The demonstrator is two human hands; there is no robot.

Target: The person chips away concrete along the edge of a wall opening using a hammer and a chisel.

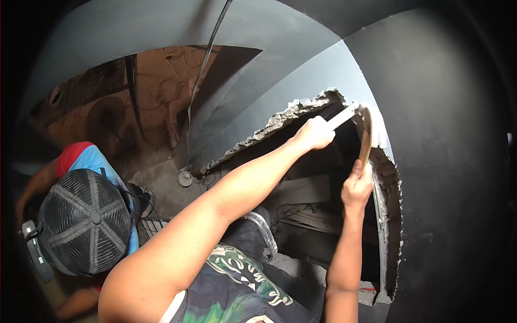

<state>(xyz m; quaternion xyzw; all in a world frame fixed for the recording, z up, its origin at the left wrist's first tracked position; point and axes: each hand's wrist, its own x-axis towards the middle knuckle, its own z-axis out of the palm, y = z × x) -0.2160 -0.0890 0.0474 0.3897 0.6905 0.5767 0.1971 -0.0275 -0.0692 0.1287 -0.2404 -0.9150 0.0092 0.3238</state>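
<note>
My left hand (318, 133) is closed round a pale, straight bar (344, 115) that looks like a chisel. Its far end reaches the broken edge of the grey wall panel (318, 70), close to the upper corner of the opening. With my right hand (357, 185) I grip the lower end of a wooden-handled hammer (366, 141). The handle rises nearly upright along the right side of the opening. At the top it meets the end of the bar; glare there hides the hammer's head and whether the two touch.
A person in a black mesh cap (89, 220) crouches at the lower left. A dark cable (203, 64) hangs down beside the opening. The hole has jagged, crumbling edges (280, 119), with boards and wires (301, 215) inside. A dark curved wall (452, 161) stands at the right.
</note>
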